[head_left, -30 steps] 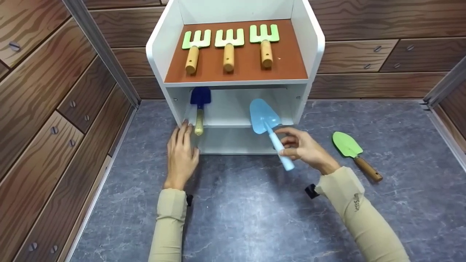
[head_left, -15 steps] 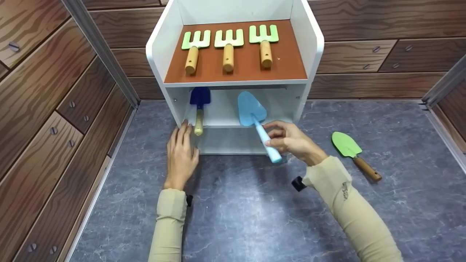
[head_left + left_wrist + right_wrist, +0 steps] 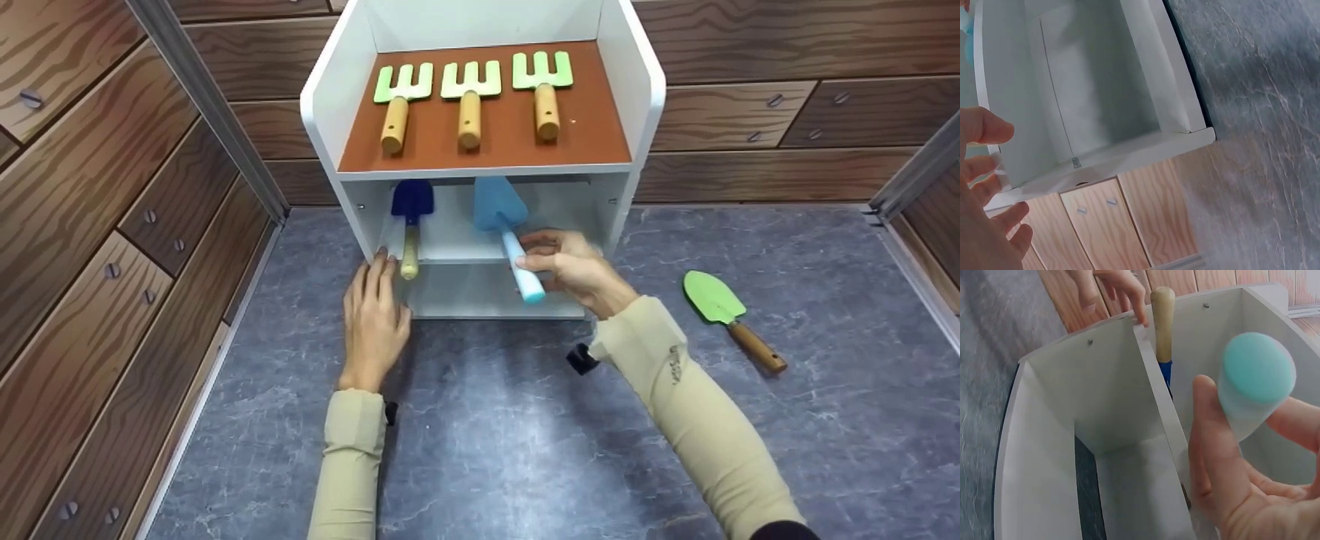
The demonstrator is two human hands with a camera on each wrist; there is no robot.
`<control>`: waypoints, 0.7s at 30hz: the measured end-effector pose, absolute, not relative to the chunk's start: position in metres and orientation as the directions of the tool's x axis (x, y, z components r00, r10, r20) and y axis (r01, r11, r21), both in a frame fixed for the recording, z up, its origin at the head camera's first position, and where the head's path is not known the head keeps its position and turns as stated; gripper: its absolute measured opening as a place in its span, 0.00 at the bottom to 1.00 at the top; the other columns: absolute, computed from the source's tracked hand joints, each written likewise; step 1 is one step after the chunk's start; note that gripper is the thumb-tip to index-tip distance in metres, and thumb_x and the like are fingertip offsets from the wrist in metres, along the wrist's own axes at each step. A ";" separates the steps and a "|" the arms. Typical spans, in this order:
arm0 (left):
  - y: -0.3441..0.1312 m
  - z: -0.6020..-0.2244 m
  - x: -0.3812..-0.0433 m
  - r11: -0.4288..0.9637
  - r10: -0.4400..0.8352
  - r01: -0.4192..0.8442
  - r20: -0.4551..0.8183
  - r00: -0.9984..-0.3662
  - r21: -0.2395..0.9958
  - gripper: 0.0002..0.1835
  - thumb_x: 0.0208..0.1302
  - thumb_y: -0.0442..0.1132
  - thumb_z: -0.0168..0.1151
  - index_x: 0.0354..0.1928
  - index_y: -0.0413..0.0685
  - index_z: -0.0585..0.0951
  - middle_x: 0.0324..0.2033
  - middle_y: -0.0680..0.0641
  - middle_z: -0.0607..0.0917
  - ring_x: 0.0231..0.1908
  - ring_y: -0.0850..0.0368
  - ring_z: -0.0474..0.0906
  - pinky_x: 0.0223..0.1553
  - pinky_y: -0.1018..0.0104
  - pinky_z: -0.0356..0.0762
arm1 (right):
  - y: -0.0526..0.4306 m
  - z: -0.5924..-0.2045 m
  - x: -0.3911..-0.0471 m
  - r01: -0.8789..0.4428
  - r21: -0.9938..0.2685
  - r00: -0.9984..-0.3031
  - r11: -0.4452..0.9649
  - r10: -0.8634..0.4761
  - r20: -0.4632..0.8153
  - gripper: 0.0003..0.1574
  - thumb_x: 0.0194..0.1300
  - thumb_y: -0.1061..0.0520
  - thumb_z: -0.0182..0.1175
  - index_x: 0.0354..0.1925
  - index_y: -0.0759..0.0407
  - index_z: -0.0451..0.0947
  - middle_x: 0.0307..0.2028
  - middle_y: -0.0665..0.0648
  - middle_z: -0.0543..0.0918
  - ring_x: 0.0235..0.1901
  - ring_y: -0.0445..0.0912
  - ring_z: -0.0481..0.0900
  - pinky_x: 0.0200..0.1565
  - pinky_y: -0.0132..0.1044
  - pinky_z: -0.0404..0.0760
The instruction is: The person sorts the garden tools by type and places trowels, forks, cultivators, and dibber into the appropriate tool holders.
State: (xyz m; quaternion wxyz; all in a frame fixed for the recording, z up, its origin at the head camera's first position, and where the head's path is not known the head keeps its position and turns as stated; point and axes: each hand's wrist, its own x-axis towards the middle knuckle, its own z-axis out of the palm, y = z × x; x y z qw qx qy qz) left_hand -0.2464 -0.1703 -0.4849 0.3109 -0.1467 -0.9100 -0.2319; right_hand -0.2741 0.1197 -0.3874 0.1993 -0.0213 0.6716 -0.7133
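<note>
A light blue trowel [image 3: 501,204] points blade-first into the middle compartment of the white shelf unit [image 3: 633,75]. My right hand [image 3: 574,266] pinches its handle between thumb and fingers; in the right wrist view the handle's turquoise end [image 3: 1258,367] faces the camera. My left hand [image 3: 375,319] rests with extended fingers on the unit's left front edge, and in the left wrist view its fingers [image 3: 985,132] touch that edge. Just right of those fingertips lies a dark blue trowel [image 3: 412,201] on the middle shelf, its pale wooden handle [image 3: 1163,323] sticking out at the front.
Three green hand forks, the middle one [image 3: 470,105] among them, lie in a row on the brown top shelf [image 3: 360,154]. A green trowel [image 3: 714,297] with a wooden handle lies on the grey floor [image 3: 480,450] to the right. Wood-patterned panels [image 3: 750,41] enclose the space.
My right hand has carried the light blue trowel left and further into the middle compartment, its blade tip now under the top shelf's edge. The left hand has stayed in place.
</note>
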 end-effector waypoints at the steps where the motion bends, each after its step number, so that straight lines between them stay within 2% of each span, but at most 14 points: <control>1: -0.170 -0.485 -0.247 0.850 0.123 0.411 0.636 -0.762 0.328 0.33 0.56 0.28 0.64 0.67 0.33 0.71 0.70 0.36 0.68 0.67 0.30 0.63 0.68 0.35 0.58 | 0.118 -0.387 -0.275 0.261 -0.965 -0.921 -0.032 -0.307 -0.239 0.34 0.71 0.67 0.58 0.70 0.74 0.60 0.57 0.68 0.73 0.48 0.52 0.82 0.42 0.42 0.86; 6: -0.168 -0.486 -0.247 0.851 0.114 0.409 0.643 -0.757 0.330 0.33 0.55 0.26 0.64 0.66 0.33 0.71 0.70 0.36 0.68 0.67 0.30 0.63 0.67 0.35 0.60 | 0.109 -0.385 -0.280 0.273 -0.957 -0.925 -0.094 -0.300 -0.234 0.33 0.72 0.67 0.58 0.70 0.74 0.60 0.54 0.67 0.74 0.42 0.50 0.83 0.43 0.42 0.86; 11: -0.167 -0.487 -0.247 0.849 0.112 0.410 0.645 -0.756 0.333 0.33 0.55 0.27 0.63 0.66 0.32 0.71 0.70 0.36 0.69 0.67 0.30 0.63 0.67 0.35 0.60 | 0.101 -0.383 -0.285 0.275 -0.951 -0.933 -0.144 -0.280 -0.228 0.33 0.72 0.66 0.57 0.70 0.73 0.59 0.54 0.66 0.73 0.41 0.49 0.83 0.42 0.39 0.86; 21: -0.169 -0.487 -0.247 0.843 0.107 0.411 0.640 -0.761 0.346 0.33 0.55 0.27 0.63 0.66 0.32 0.71 0.70 0.36 0.68 0.68 0.31 0.62 0.69 0.36 0.57 | 0.078 -0.379 -0.295 0.271 -0.957 -0.939 -0.102 -0.245 -0.240 0.30 0.71 0.65 0.59 0.67 0.74 0.63 0.50 0.61 0.75 0.36 0.45 0.79 0.36 0.34 0.83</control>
